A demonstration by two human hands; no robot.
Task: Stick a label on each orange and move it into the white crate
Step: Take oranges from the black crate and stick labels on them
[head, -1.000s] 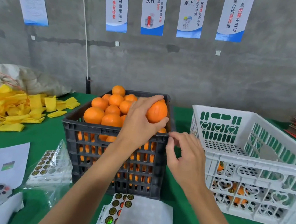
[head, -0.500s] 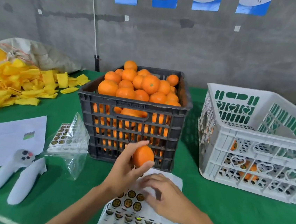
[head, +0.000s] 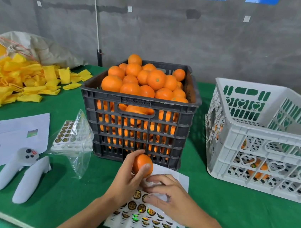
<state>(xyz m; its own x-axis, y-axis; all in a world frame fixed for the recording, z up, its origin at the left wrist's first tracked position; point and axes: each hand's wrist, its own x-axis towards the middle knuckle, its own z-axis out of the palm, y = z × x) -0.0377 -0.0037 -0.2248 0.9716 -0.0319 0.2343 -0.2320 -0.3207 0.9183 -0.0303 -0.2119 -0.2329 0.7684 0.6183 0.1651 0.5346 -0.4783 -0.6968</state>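
Orange (head: 142, 165) sat gripped in the left hand (head: 127, 182) above the sticker sheet (head: 146, 219), while right hand (head: 170, 195) fingertips picked at a label; it could tear, or crease and stick badly.

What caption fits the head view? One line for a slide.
Left hand holds an orange while right hand picks at the label sheet.

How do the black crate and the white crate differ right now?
The black crate is heaped with oranges above its rim; the white crate holds only a few at the bottom. The black crate has plain slotted walls; the white crate has heart cut-outs. Both are open-topped plastic crates on the green table.
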